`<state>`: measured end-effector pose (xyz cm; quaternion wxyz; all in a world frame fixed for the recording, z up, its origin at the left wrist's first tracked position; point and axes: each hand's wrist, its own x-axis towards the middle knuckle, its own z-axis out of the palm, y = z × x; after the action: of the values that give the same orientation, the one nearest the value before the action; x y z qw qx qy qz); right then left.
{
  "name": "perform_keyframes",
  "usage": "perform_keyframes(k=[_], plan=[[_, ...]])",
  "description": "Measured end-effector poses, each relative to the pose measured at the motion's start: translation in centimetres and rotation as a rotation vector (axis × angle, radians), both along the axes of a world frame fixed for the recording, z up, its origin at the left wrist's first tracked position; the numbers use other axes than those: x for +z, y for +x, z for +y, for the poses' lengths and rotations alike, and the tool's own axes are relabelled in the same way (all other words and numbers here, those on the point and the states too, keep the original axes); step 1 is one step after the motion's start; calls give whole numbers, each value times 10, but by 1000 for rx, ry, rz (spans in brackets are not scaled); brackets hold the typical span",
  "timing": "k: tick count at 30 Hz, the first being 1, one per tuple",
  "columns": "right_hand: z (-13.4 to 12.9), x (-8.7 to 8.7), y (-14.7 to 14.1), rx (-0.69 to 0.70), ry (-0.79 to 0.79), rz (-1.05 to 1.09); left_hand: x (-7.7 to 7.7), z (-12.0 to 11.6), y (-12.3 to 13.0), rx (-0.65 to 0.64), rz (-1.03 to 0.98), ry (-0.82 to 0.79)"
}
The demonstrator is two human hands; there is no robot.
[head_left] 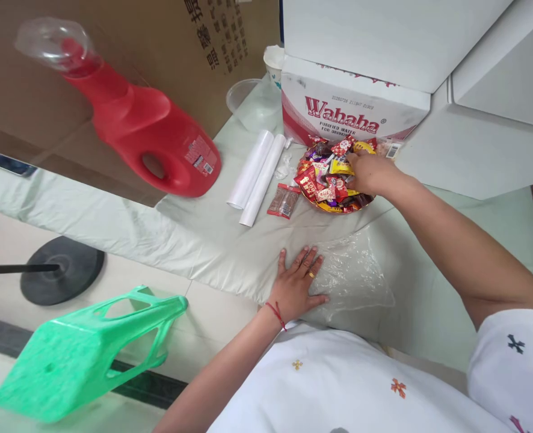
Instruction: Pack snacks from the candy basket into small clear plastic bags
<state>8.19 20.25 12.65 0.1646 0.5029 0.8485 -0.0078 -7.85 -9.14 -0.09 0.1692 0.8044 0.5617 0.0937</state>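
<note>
My right hand [370, 173] reaches into a gold-rimmed bowl [334, 210] heaped with wrapped candies [325, 174]. Its fingers are curled down among the red and yellow wrappers beside a yellow-wrapped candy [341, 167]; what lies between the fingertips is hidden. My left hand [296, 282] is spread flat, palm down, on the cloth-covered table [203, 234]. It touches the left edge of a crumpled clear plastic bag [357, 276]. To the left of the bowl lies a small red-edged clear packet [284, 201] with brown contents.
Two white paper rolls [260, 177] lie behind the packet. A red jug [158, 132], a clear plastic bowl [248, 99] and a paper cup [274, 63] stand farther back. A Wahaha water carton [352, 102] is behind the candies. A green stool [90, 349] lies tipped on the floor.
</note>
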Motion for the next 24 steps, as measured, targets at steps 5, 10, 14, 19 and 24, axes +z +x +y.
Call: perform_keyframes(k=[5,10,14,19,24], plan=[[-1,2,9,123,76,61,-1,0,0,6,-4,9],[11,10,27,101,80,262,0,0,0,7,-6,9],[24,12,39,77,-42,426,0,0,0,8,-4,20],[18,-3,23,-47,1,247,0,0,1,8,-9,19],[5,-14,-6,-181,90,188,1,0,1,6,4,12]])
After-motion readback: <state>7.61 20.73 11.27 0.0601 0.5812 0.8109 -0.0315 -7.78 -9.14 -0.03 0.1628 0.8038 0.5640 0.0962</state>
